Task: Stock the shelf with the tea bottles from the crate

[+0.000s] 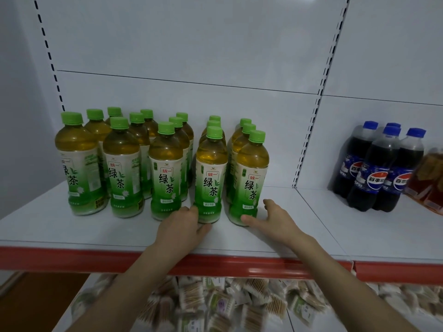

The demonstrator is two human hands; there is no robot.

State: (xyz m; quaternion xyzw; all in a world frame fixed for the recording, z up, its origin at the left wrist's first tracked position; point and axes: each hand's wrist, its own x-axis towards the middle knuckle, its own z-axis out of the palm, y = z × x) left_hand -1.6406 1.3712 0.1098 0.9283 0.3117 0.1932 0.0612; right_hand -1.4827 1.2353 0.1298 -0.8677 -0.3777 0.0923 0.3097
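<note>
Several green tea bottles with green caps stand in rows on the white shelf (96,228). My left hand (184,224) rests at the base of the front bottle of the fourth row (211,173), fingers touching its bottom. My right hand (273,218) is spread around the base of the rightmost front bottle (250,178), thumb against its lower front, fingers to its right. Neither hand lifts a bottle. The crate is out of view.
Three dark cola bottles with blue caps (376,171) stand on the adjoining shelf to the right, with orange packs (431,178) beyond them. The shelf has a red front strip (72,258). Small packets (227,305) fill the shelf below.
</note>
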